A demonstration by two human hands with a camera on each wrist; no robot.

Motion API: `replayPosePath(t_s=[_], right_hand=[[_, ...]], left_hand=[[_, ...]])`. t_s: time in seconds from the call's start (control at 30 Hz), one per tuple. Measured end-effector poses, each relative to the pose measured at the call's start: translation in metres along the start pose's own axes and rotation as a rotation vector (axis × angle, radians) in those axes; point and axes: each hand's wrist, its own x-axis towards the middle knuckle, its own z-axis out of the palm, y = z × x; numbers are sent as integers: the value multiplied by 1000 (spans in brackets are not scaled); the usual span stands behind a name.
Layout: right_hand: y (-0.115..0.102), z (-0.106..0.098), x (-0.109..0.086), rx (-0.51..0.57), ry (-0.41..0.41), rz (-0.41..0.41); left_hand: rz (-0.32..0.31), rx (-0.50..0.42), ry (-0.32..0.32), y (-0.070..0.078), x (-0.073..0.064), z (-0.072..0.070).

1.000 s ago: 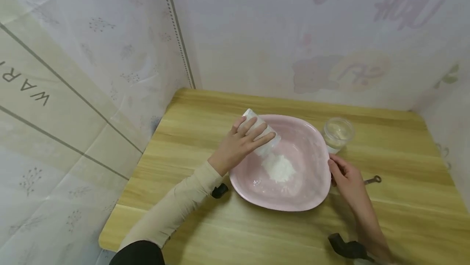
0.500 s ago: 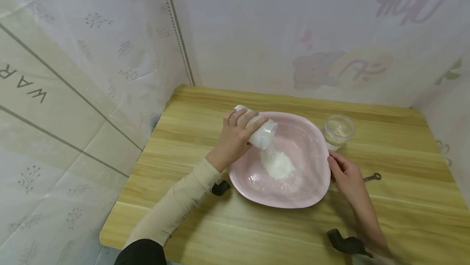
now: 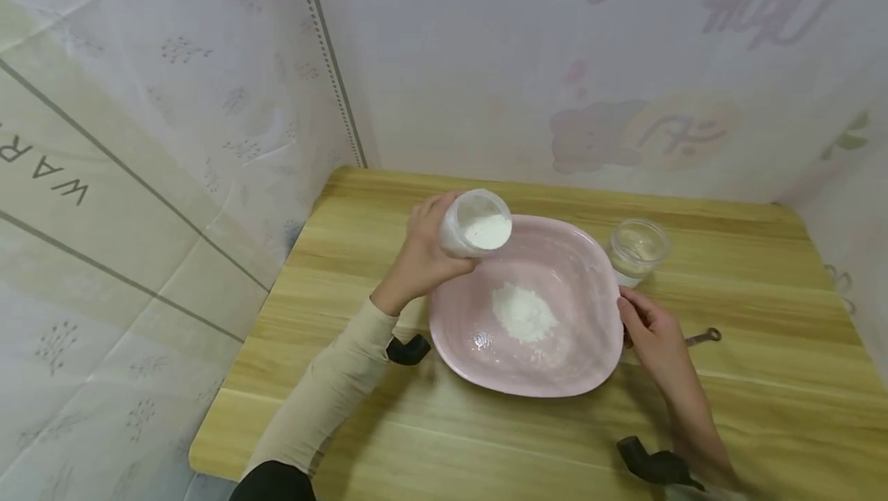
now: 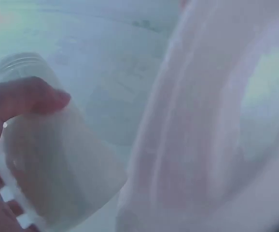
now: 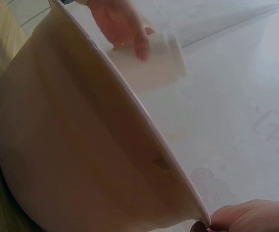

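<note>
My left hand (image 3: pixel 425 254) grips a clear plastic jar (image 3: pixel 454 231) over the left rim of a pink basin (image 3: pixel 590 308). The jar's mouth faces my head camera, and white powder (image 3: pixel 489 232) is inside it. In the left wrist view the thumb lies across the jar (image 4: pixel 67 164). A heap of white powder (image 3: pixel 523 312) lies on the basin's floor. At the basin's right rim my right hand (image 3: pixel 655 335) pinches the edge between thumb and fingers. The right wrist view shows the basin's outer wall (image 5: pixel 72 135) and the pinching fingers at lower right.
A second clear jar (image 3: pixel 638 248) stands behind the right side of the basin. A small handle with a ring end (image 3: pixel 706 337) sticks out beside my right hand on the wooden table (image 3: pixel 513 439). Printed fabric walls (image 3: pixel 486 85) rise behind and to the left.
The left hand has turned the jar from mouth-down over the basin to mouth toward the camera, shifting slightly left and up. The right hand stays on the rim.
</note>
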Motion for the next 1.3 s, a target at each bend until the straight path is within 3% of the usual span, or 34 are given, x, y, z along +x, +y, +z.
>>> replayPosePath(t_s=[0.23, 0.4, 0.6, 0.8, 1.03, 1.3], right_hand=[[1, 1, 0, 0, 0, 1], [2, 1, -1, 3, -3, 4], [-1, 0, -3, 11, -12, 12], [-1, -2, -2, 7, -14, 19], [-2, -3, -1, 12, -15, 14], [-1, -1, -1, 9, -17, 19]], left_hand=[[-149, -350, -68, 6, -5, -2], [-223, -442, -72, 8, -11, 1], [-192, -460, -29, 13, -21, -5], [-180, -386, 50, 9, -25, -33], [-240, -343, 132, -26, -29, -61], [-374, -292, 193, -64, -36, -72]])
